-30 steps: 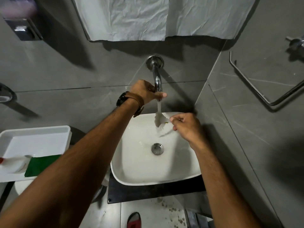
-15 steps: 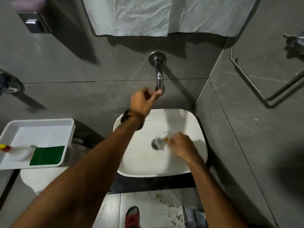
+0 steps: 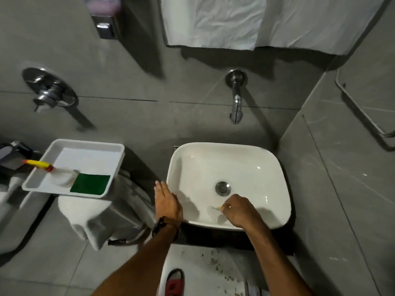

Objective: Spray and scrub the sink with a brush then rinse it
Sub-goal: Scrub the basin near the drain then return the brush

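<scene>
Both hands are low in the scene at the near edge of the white sink (image 3: 275,167). The left hand (image 3: 167,202) lies flat with its fingers stretched out and together, palm down over the sink's left rim, holding nothing; a dark watch (image 3: 157,226) sits on that wrist. The right hand (image 3: 239,211) is curled closed around the handle of a small brush (image 3: 214,211), whose pale bristle head points left and rests against the basin's near inner wall, just near of the round metal drain (image 3: 222,188). On the far wall above the basin a chrome tap (image 3: 235,103) juts out, with no water visible running from it. To the left, well apart from the sink, a white tray (image 3: 89,146) holds a green scouring pad (image 3: 90,184) and a white spray bottle (image 3: 61,175) lying on its side, its yellow and red nozzle pointing left over the tray's edge. Near the bottom edge a red slipper (image 3: 174,283) shows on the floor.
</scene>
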Motion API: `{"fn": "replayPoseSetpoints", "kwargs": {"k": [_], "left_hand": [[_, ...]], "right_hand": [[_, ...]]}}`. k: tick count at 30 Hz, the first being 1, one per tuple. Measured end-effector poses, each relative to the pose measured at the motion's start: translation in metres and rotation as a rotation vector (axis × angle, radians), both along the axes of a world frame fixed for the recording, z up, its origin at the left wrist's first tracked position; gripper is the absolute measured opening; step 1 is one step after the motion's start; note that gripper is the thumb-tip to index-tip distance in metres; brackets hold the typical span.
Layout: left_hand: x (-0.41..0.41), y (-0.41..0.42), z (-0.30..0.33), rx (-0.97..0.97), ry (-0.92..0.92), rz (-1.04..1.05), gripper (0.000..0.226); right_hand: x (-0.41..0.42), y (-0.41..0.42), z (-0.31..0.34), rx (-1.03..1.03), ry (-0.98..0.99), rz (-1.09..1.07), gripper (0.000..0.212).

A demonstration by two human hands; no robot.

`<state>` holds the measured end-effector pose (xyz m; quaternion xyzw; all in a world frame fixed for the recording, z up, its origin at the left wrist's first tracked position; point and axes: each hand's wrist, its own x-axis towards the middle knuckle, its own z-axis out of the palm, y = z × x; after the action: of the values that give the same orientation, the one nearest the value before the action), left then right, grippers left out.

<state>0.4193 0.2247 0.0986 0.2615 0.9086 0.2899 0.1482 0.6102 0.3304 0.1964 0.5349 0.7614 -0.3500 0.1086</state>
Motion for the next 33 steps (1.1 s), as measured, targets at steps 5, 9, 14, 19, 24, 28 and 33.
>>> {"fn": "replayPoseSetpoints", "kwargs": {"k": [5, 9, 14, 19, 24, 28, 33], "left_hand": [[-0.002, -0.017, 0.003, 0.243, -0.338, 0.091, 0.054], [-0.052, -0.032, 0.015, 0.278, -0.278, 0.178, 0.045], [-0.166, -0.065, 0.013, 0.372, -0.195, 0.42, 0.042], [-0.275, -0.108, -0.022, 0.407, -0.18, 0.711, 0.045], [-0.366, -0.14, -0.082, 0.387, -0.137, 0.895, 0.046], [-0.415, -0.149, -0.124, 0.413, -0.121, 1.018, 0.053], [-0.439, -0.141, -0.167, 0.534, -0.184, 1.151, 0.059]], "right_hand": [[-0.043, -0.008, 0.011, 0.152, 0.123, 0.002, 0.03], [-0.113, -0.013, 0.03, 0.194, 0.25, 0.042, 0.028], [-0.237, -0.036, 0.027, 0.208, 0.363, 0.193, 0.024], [-0.377, -0.064, -0.018, 0.147, 0.319, 0.375, 0.03], [-0.502, -0.076, -0.085, 0.085, 0.309, 0.548, 0.035], [-0.576, -0.076, -0.138, 0.107, 0.26, 0.665, 0.038], [-0.62, -0.08, -0.192, 0.181, 0.264, 0.736, 0.038]]}}
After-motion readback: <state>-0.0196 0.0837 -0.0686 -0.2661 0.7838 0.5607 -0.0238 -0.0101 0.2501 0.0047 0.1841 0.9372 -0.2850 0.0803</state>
